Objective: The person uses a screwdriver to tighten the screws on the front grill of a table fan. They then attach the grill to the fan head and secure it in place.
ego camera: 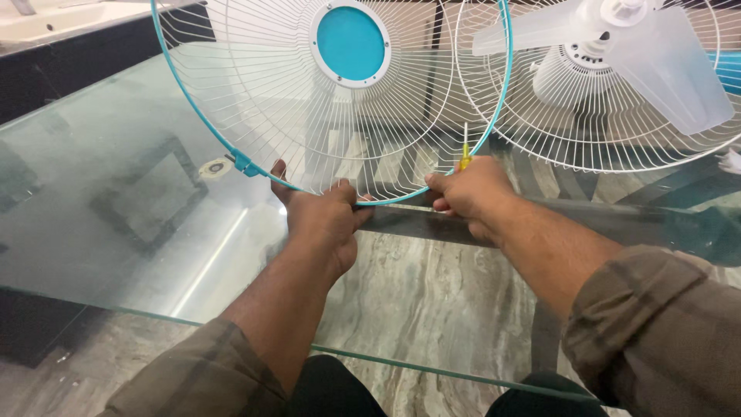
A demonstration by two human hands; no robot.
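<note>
The left hand [324,224] grips the fan guard [255,93] by its blue rim. Above it sits a round blue badge [350,42]. The right hand [471,193] is closed around a yellow screwdriver [465,154].

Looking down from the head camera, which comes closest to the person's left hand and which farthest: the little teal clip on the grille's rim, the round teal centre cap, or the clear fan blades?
From the left hand:
1. Teal clip, just to its left on the rim.
2. Round teal cap, straight above at the grille's centre.
3. Clear fan blades, far off at upper right.
</note>
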